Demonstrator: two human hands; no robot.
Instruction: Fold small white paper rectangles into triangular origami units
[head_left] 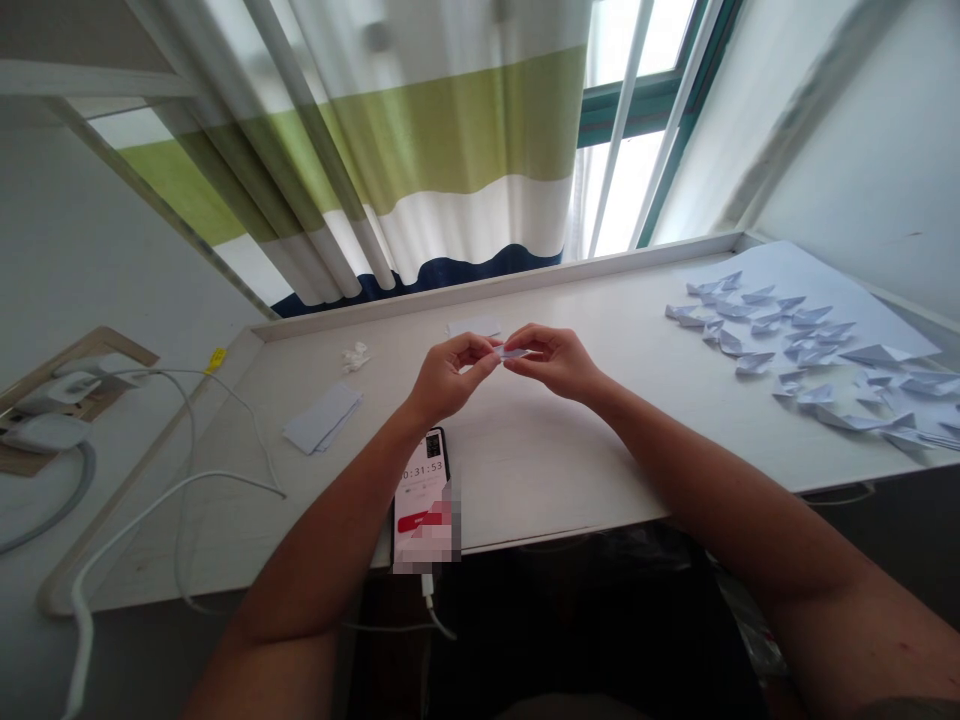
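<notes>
Both hands meet above the middle of the white desk (525, 470). My left hand (448, 377) and my right hand (553, 360) pinch the two ends of a small folded piece of white paper (514, 352), fingers closed on it. A little behind the hands a small white paper slip (475, 327) lies flat on the desk.
Several folded paper pieces (780, 335) lie on a large white sheet (817, 275) at the right. A stack of paper slips (322, 418) and a crumpled scrap (356, 356) sit at the left. A phone (425, 495) showing a timer lies at the front edge. White cables (180, 490) run over the left side.
</notes>
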